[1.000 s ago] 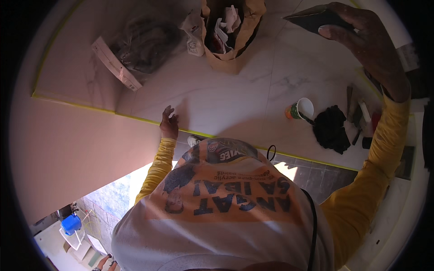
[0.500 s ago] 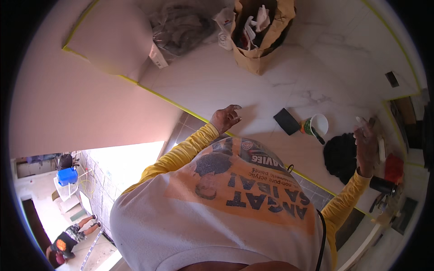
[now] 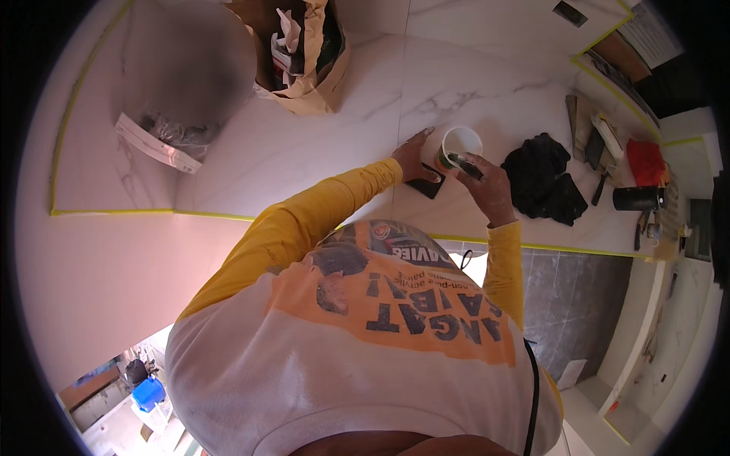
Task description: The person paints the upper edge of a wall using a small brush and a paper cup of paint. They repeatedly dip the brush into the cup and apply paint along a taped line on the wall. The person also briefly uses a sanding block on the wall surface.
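Note:
A white tub (image 3: 462,140) with a green and orange side stands on the marbled white counter (image 3: 357,144). My left hand (image 3: 413,158) is at its left side, thumb and fingers spread apart; whether it touches the tub I cannot tell. Partly under that thumb lies a flat dark square pad (image 3: 428,187). On the tub's near right side, my right hand (image 3: 489,188) has its fingers closed on a dark-handled tool (image 3: 465,166). The tool's other end is hidden. Just to the right of this hand is a crumpled black cloth (image 3: 544,178).
An open brown paper bag (image 3: 308,95) with wrappings stands at the far left-centre. Further left sits clear plastic (image 3: 182,133) beside a pale strip (image 3: 156,144). At right are a red cloth (image 3: 645,162), a black cylinder (image 3: 637,199) and several hand tools. Yellow tape (image 3: 547,245) edges the counter.
My left hand has moved right to the tub. My right hand has come left from beyond the black cloth and taken hold of the dark handle. The view has shifted to the right.

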Demonstrator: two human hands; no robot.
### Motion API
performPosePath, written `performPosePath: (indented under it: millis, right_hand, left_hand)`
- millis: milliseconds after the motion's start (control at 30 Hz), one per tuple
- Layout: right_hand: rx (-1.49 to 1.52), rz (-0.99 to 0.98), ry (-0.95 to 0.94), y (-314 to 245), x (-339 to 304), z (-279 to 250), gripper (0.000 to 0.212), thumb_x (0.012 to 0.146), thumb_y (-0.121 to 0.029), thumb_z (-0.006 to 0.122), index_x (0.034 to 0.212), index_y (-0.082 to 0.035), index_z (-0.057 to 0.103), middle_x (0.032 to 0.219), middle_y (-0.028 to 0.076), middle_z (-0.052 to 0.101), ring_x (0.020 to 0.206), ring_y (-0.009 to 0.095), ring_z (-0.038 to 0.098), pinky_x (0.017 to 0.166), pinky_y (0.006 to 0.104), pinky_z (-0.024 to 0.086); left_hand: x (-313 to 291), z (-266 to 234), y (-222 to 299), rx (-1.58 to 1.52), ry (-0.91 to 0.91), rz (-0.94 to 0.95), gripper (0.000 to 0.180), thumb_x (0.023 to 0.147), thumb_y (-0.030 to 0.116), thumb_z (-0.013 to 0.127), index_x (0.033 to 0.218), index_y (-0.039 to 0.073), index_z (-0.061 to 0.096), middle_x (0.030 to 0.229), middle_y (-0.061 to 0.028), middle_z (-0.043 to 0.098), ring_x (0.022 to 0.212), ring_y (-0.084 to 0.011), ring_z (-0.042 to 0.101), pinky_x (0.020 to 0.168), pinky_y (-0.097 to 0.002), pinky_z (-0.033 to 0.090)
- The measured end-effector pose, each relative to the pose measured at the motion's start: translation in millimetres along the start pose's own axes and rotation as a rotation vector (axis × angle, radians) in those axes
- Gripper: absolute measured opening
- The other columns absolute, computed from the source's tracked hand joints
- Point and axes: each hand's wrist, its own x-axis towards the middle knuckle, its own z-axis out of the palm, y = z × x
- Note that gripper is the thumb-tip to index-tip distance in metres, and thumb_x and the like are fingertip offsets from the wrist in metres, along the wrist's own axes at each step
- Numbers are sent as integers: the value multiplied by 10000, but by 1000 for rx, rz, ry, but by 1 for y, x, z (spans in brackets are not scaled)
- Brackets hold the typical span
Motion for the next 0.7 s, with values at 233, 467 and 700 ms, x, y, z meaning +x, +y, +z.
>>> performPosePath:
  millis: [233,467,700]
  right_hand:
    - [100,5,113,-3,36,-23,289,843,-280,717,995,-35,695,869,156,722,803,317,711,719,370,555]
    - [69,0,108,-15,47,-31,253,825,-243,726,952,-30,673,811,133,705,742,275,698,694,354,538]
    - [350,85,97,-45,43,-50,223,836,-198,740,955,-27,662,717,33,644,634,106,604,594,268,486]
  left_hand:
    - [39,26,-3,22,-98,-24,1017,581,306,935,1409,92,384,1309,-155,583,1223,-321,566,1025,-413,467]
    - [41,22,7,285,-17,254,1002,607,332,910,1426,96,384,1311,-154,578,1194,-340,575,1010,-408,473]
    - [17,-28,24,-168,-47,-24,1024,632,310,897,1451,70,331,1383,-144,521,1288,-306,521,1081,-376,438]
